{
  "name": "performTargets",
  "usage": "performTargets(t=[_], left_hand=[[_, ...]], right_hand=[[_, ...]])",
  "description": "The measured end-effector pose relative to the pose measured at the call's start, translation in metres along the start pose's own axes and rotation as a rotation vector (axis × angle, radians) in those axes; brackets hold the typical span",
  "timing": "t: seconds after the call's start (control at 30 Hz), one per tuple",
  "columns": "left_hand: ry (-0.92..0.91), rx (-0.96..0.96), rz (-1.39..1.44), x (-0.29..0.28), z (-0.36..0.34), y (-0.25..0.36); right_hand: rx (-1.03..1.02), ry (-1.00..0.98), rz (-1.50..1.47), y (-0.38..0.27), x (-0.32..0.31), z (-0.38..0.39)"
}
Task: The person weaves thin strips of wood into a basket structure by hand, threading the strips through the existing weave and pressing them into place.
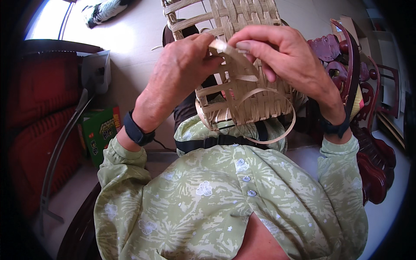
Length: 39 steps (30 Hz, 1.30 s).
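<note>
On my lap rests a tan woven strip panel (260, 106), a loose weave on a frame, with open gaps at its left side and a tighter weave at its right. Above it my left hand (180, 65) pinches a flat pale weaving strip (222, 46) between thumb and fingers. My right hand (286, 58) has its thumb and forefinger pressed together at the same strip, just right of the left fingertips. A thin length of strip (294, 118) curls out in a loop over the panel's near right corner. Both wrists wear dark bands.
At the left stand red cushioned seats (41, 125), a curved metal bar (65, 145) and a green box (100, 134). Dark red carved wooden furniture (372, 160) is close on the right, with a cardboard box (345, 29) behind. A black-and-white furry-looking thing (102, 13) lies on the floor (134, 32).
</note>
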State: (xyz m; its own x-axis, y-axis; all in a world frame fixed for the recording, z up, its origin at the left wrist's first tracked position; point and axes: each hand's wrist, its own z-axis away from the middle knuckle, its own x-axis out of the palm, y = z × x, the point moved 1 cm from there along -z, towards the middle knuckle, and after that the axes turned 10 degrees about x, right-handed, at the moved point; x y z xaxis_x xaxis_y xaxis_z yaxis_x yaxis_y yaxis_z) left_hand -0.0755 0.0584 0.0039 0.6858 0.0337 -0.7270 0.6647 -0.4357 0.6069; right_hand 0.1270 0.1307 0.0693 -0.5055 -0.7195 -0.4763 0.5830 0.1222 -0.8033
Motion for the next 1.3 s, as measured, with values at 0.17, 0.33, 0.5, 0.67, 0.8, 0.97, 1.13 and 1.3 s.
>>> performTargets(t=[0.17, 0.33, 0.5, 0.67, 0.8, 0.97, 1.13, 1.3], left_hand=[[0.056, -0.003, -0.245, 0.017, 0.000, 0.008], [0.158, -0.046, -0.329, 0.026, 0.001, 0.010], [0.202, -0.072, -0.296, 0.031, 0.004, 0.015], [0.161, -0.077, -0.276, 0.033, -0.002, 0.011], [0.189, -0.061, -0.272, 0.036, -0.001, 0.010], [0.320, -0.044, -0.266, 0.045, 0.003, 0.009], [0.404, -0.026, -0.174, 0.045, 0.010, 0.007], [0.396, -0.010, -0.186, 0.046, 0.010, 0.006]], right_hand=[[-0.282, 0.069, 0.241, 0.008, 0.019, -0.022], [-0.326, 0.153, 0.405, 0.000, 0.021, -0.019], [0.309, -0.018, -0.379, -0.021, 0.006, 0.009], [0.085, -0.045, -0.173, -0.014, 0.023, 0.021], [0.081, 0.090, -0.175, 0.003, 0.012, 0.003], [-0.246, 0.219, 0.172, 0.012, 0.026, -0.018], [-0.323, 0.308, 0.692, 0.009, 0.037, -0.019], [-0.391, 0.253, 0.989, -0.004, 0.041, -0.023]])
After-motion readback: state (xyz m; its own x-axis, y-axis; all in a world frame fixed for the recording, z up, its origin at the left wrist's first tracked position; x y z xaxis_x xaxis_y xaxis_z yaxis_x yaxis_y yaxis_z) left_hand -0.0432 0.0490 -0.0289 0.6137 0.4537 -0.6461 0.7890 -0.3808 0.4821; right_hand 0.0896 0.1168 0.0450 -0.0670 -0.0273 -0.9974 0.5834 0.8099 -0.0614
